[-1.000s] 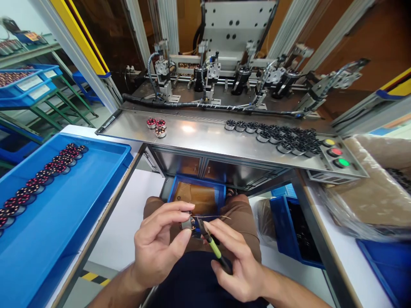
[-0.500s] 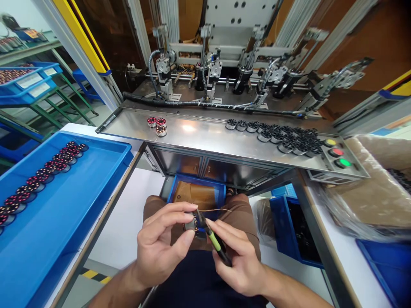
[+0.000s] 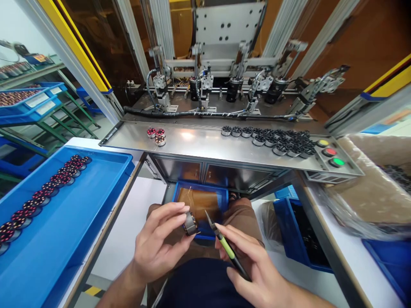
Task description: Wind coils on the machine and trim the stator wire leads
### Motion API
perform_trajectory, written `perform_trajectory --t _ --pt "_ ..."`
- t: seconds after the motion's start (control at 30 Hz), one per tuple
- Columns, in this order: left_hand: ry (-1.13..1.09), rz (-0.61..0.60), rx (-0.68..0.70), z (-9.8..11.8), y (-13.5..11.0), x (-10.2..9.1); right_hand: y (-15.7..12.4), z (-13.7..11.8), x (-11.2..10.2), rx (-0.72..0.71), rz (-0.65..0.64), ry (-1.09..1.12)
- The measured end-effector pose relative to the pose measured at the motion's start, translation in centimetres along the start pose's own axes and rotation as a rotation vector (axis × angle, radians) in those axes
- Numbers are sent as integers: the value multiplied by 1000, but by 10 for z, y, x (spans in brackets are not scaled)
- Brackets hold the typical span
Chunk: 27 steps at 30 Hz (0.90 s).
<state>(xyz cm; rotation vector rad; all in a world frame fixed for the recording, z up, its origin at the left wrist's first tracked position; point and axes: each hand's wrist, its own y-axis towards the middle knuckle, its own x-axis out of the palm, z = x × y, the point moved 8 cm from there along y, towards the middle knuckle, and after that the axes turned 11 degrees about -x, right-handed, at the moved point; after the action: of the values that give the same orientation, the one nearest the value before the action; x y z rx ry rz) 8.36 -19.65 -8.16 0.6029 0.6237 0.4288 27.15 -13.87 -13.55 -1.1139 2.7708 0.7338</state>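
Note:
My left hand (image 3: pixel 162 244) pinches a grey motor stator (image 3: pixel 191 223) between thumb and fingers, with copper windings along its right side and a short wire end at its lower edge. In my right hand (image 3: pixel 253 259) are wire cutters (image 3: pixel 226 247) with black and green handles, their pointed jaws aimed up and left, a little apart from the stator. Below both hands, a blue bin (image 3: pixel 224 197) with a brown lining stands between the knees. A thin piece of copper wire (image 3: pixel 190 197) shows over the lining.
Two red-topped wound stators (image 3: pixel 151 133) and a copper one (image 3: pixel 159 140) sit on the steel ledge (image 3: pixel 192 145). Several black stators (image 3: pixel 279 139) stand at right beside the push buttons (image 3: pixel 329 152). A blue tray (image 3: pixel 105 167) at left holds a line of wound stators (image 3: pixel 49 188).
The cutters have moved right and down, away from the stator. The long wire by the stator is gone from there, and a wire piece now shows over the bin. The view has tilted slightly.

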Motion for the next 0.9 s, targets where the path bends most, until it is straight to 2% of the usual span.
perform_trajectory --t 0.13,0.3,0.47,0.57,0.9 --pt "98 -25 34 8 0 0 -5 -13 -4 38 -13 117" --pt "108 -120 49 3 -6 4 -6 -26 -3 97 -69 296" --pt "62 -86 129 9 -1 3 -3 -24 3 150 -134 349" --pt "-15 -65 147 14 6 1 -4 -21 5 135 -130 351" --pt "-64 -72 128 13 4 0 -1 -23 7 104 -103 421"
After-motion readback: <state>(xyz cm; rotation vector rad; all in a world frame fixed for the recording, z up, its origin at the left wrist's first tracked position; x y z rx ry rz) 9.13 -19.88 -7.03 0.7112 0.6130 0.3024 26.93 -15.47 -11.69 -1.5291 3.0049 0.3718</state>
